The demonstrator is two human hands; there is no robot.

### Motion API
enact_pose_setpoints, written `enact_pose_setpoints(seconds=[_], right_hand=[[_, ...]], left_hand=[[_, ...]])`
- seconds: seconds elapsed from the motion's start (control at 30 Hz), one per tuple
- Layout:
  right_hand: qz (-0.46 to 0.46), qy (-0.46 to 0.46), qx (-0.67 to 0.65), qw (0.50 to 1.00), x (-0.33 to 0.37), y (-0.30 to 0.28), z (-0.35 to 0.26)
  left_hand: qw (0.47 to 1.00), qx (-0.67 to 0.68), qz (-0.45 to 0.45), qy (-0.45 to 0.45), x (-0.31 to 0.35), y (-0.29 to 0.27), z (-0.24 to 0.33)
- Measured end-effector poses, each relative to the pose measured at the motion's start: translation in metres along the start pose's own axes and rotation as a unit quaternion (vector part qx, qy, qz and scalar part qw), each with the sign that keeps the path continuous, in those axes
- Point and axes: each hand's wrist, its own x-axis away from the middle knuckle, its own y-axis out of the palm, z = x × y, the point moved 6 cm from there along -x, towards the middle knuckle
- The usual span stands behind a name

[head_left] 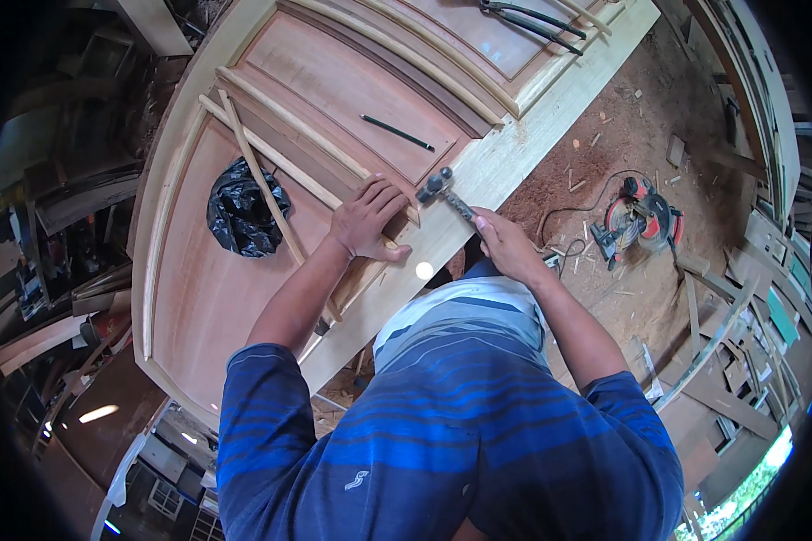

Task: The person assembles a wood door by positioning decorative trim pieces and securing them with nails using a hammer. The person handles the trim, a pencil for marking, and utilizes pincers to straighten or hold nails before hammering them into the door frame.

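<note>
L hand [370, 221] palm-down, fingers draped over a long, slim, pale wooden strip [298, 126]; can't tell if they grip it. R hand [507, 245] fingers clench a dark-handled, steel-headed hammer [460, 207], head just right of L fingers. Tip: press strip flat on the reddish wooden panel [235, 307], keep L fingers clear, tap lightly w/ face square.

Got a big panelled wood piece [194, 316] laid out flat, carrying loose wooden strips [271, 194], a crumpled black plastic bag [239, 216] under one of them, a dark pencil [397, 132] and black pincers [534, 24] toward the far right. Down on the floor [568, 335], got a red-and-black power saw [638, 223], cord [573, 213] and scattered offcuts [676, 151].
</note>
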Motion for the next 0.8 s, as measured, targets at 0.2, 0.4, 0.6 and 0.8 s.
enact_pose_setpoints(seconds=[0.2, 0.4, 0.6, 0.8], right_hand=[[-0.014, -0.01, 0.026, 1.0, -0.001, 0.005, 0.008], [-0.011, -0.007, 0.003, 1.0, -0.003, 0.002, 0.011], [-0.019, 0.009, 0.032, 0.999, 0.0, 0.001, 0.002], [-0.024, 0.02, 0.053, 0.998, 0.001, 0.002, 0.003]], left_hand=[[1.0, -0.01, 0.005, 0.002, 0.0, 0.001, 0.001], [1.0, -0.005, 0.008, 0.005, -0.002, 0.002, 0.001], [1.0, -0.01, 0.009, 0.005, -0.001, 0.0, 0.001], [1.0, -0.01, 0.003, 0.006, -0.001, -0.001, 0.003]])
